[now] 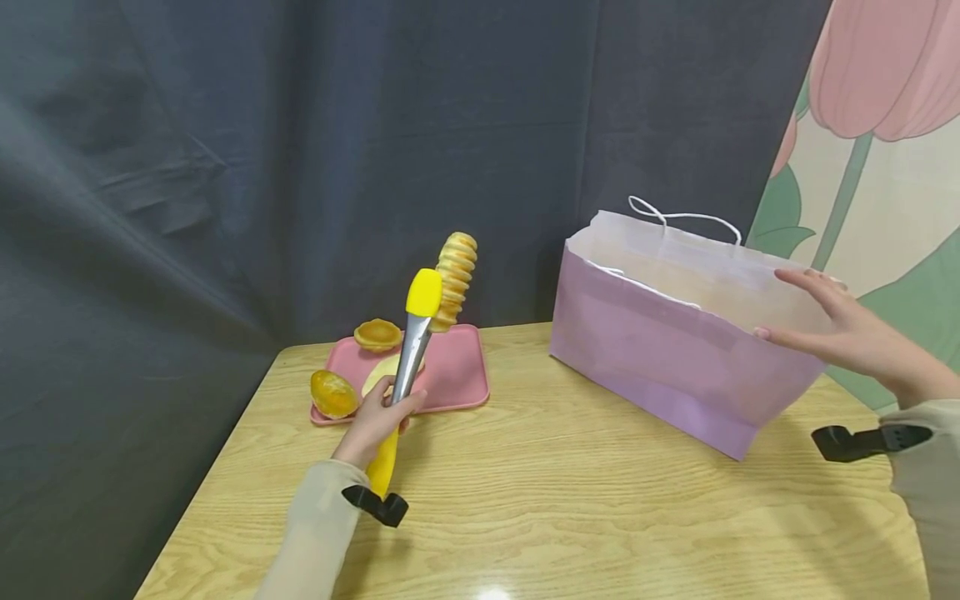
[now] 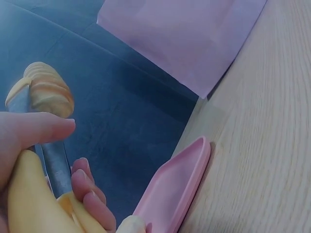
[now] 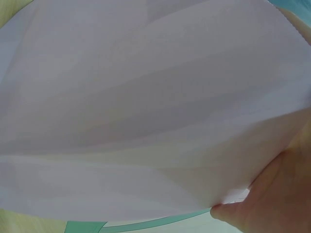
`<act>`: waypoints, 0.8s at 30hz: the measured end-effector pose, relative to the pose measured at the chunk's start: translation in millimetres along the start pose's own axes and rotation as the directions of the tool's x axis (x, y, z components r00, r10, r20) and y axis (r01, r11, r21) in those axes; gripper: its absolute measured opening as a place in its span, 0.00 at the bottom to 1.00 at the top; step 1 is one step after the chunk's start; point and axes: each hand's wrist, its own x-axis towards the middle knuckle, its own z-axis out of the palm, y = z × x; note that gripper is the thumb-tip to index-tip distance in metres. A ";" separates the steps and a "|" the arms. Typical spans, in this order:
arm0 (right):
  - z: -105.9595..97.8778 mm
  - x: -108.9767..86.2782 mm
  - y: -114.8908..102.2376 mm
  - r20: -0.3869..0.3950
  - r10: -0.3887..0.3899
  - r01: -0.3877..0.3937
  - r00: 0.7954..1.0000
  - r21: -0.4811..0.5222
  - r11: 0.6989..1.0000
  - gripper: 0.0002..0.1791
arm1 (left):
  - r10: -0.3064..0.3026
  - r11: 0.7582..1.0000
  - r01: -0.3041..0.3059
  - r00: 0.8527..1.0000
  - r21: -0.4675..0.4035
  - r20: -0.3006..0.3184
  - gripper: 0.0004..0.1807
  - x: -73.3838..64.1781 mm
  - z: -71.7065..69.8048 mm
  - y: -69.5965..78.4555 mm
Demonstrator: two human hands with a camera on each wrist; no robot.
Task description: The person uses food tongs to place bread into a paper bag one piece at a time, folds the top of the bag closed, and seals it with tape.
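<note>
Bread, long and ridged, is up in the air at the yellow tip of our tongs, over the far side of the pink tray and well apart from the bag to the right. Our left hand grips the tongs, fingers curled round the handles, and they point up and away from us, leaning a little right. Our right hand is at the right end of the bag, its fingers extended and spread from the thumb, touching the paper at the mouth rather than clenched on it. The bag is lilac and stands at the far right of the tabletop, its mouth wide, with a white cord looped above the far rim. On the tray, at the far left, we see a tart toward the far edge, a golden bun at the left, and a pale piece between them, partly hidden by the tongs and our hand. Behind the tabletop hangs a dark curtain, and tulips decorate the wall at the right.
</note>
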 end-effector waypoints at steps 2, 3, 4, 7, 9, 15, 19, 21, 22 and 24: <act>-0.3 0.5 -0.2 0.002 0.002 -0.002 1.000 -0.003 1.000 0.48 | 0.001 1.000 -0.001 1.000 -0.001 0.004 0.27 0.7 0.1 -0.4; -0.4 0.7 -0.3 0.005 0.004 -0.004 1.000 -0.004 1.000 0.48 | 0.001 1.000 -0.001 1.000 -0.004 0.006 0.26 1.4 0.3 -0.7; -0.6 0.8 -0.4 0.007 0.006 -0.006 1.000 -0.004 1.000 0.48 | 0.000 1.000 0.000 1.000 -0.007 0.009 0.26 2.0 0.3 -1.2; -0.7 1.0 -0.4 0.013 0.011 -0.011 1.000 -0.006 1.000 0.48 | -0.006 1.000 0.006 1.000 -0.022 0.016 0.25 4.6 0.8 -3.0; -0.6 1.0 -0.4 0.015 0.012 -0.012 1.000 -0.005 1.000 0.49 | -0.009 1.000 0.010 1.000 -0.026 0.022 0.24 5.6 1.1 -3.5; 0.5 1.1 0.1 0.006 0.002 -0.002 1.000 -0.001 1.000 0.48 | -0.016 0.999 0.017 0.999 -0.028 0.052 0.24 2.4 2.7 2.2; 0.3 1.5 0.7 0.006 0.005 -0.005 1.000 -0.003 1.000 0.49 | 0.000 0.999 0.002 0.998 -0.035 0.069 0.21 -10.8 4.3 17.4; 0.0 1.7 0.9 0.008 0.006 -0.006 1.000 -0.005 1.000 0.49 | 0.013 0.999 -0.010 0.997 -0.035 0.073 0.20 -19.2 4.7 25.9; -0.1 1.8 1.0 0.007 0.006 -0.006 1.000 -0.005 1.000 0.49 | 0.020 0.999 -0.017 0.997 -0.036 0.070 0.20 -18.7 5.5 25.2; -0.2 2.2 1.2 0.006 0.004 -0.004 1.000 -0.007 1.000 0.48 | 0.031 0.999 -0.028 0.998 -0.034 0.063 0.21 -15.4 6.9 21.5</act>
